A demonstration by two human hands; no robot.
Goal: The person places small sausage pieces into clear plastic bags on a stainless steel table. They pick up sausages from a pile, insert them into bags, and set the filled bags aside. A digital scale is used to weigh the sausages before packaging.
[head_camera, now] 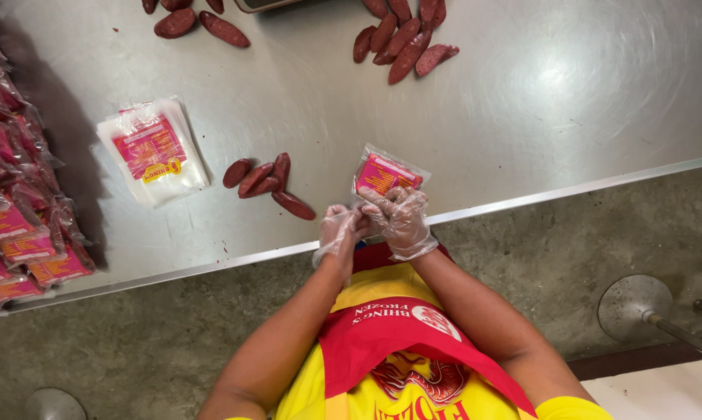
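Note:
Both my hands wear thin clear gloves near the front edge of a steel table [522, 101]. My right hand [400, 220] grips the lower edge of a clear plastic pouch [385, 173] with a pink and yellow label. My left hand [340, 230] is closed beside it, touching the pouch's bottom left corner. Several dark red sausages [267, 180] lie on the table just left of the pouch, apart from both hands.
A stack of flat labelled pouches [154, 149] lies left of the sausages. Filled packs [16, 225] are piled at the far left edge. More sausages lie at the back centre [401, 39] and back left [199, 23]. Below the table edge is a concrete floor [584, 233].

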